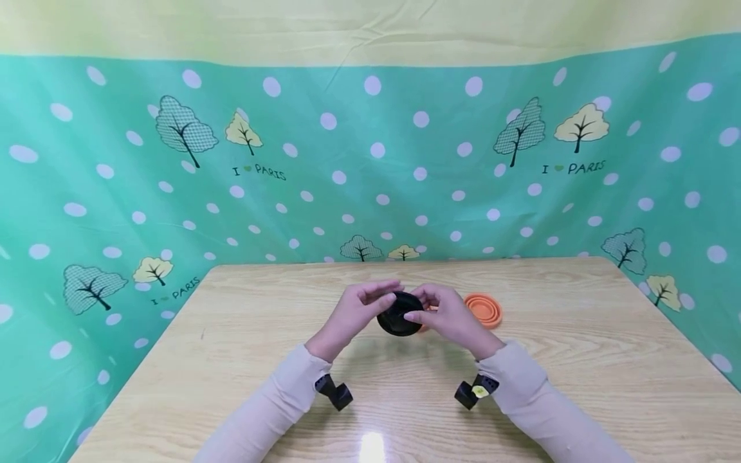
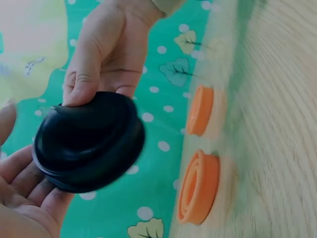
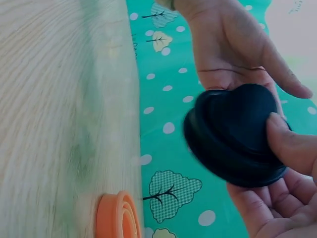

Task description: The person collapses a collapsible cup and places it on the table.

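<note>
A black round collapsible cup [image 1: 399, 315], with stepped rings and a pushed-in, uneven face, is held up above the table between both hands. My right hand [image 1: 450, 315] pinches it, the thumb pressing on its face and the fingers behind. Against its far side lie the fairly straight fingers of my left hand [image 1: 354, 314]; in the right wrist view, the left thumb stands away from the black cup [image 3: 237, 129]. Two orange collapsible cups rest on the table beyond: one flattened orange cup [image 1: 485, 310] shows concentric rings, the other is mostly hidden behind the right hand.
The wooden table [image 1: 243, 360] reaches back to a green dotted cloth [image 1: 399, 193] with printed trees. In the left wrist view both orange cups [image 2: 199, 186] stand apart on the tabletop. Small black camera mounts [image 1: 336, 392] hang from the wrists.
</note>
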`<state>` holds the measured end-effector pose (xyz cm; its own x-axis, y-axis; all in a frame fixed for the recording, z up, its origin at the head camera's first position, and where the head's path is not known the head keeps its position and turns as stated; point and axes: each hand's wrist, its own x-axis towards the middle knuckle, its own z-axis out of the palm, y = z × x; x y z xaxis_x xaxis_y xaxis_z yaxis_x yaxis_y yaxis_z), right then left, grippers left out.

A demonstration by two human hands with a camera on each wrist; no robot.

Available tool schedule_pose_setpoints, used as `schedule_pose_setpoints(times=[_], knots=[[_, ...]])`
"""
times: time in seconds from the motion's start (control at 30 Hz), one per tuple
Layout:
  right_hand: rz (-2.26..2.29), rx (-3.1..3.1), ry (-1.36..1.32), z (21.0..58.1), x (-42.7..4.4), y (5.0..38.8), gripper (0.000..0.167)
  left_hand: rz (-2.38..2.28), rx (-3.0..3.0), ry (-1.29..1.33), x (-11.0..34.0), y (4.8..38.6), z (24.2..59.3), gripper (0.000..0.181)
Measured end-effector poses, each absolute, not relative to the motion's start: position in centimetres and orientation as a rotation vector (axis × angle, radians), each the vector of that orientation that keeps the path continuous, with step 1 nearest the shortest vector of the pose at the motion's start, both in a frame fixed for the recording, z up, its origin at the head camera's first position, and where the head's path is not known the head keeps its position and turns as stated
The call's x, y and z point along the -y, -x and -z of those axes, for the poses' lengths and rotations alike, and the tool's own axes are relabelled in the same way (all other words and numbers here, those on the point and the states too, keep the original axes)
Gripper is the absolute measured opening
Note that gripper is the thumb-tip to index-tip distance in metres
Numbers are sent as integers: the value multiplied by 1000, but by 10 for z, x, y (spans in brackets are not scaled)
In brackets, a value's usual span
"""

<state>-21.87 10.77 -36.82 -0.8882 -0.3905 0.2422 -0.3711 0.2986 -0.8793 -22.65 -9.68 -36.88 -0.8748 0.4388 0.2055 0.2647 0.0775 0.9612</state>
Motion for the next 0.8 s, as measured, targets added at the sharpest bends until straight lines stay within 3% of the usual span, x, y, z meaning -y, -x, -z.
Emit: schedule_pose_setpoints(times=[0.23,0.8], knots=[[1826,-2497,686,365,-109,219,20,-2043,-2131,-683,93,227,370,46],[1793,-2535,658,366,-109,220,20,-2129,-2263,-654,83,224,374,31]])
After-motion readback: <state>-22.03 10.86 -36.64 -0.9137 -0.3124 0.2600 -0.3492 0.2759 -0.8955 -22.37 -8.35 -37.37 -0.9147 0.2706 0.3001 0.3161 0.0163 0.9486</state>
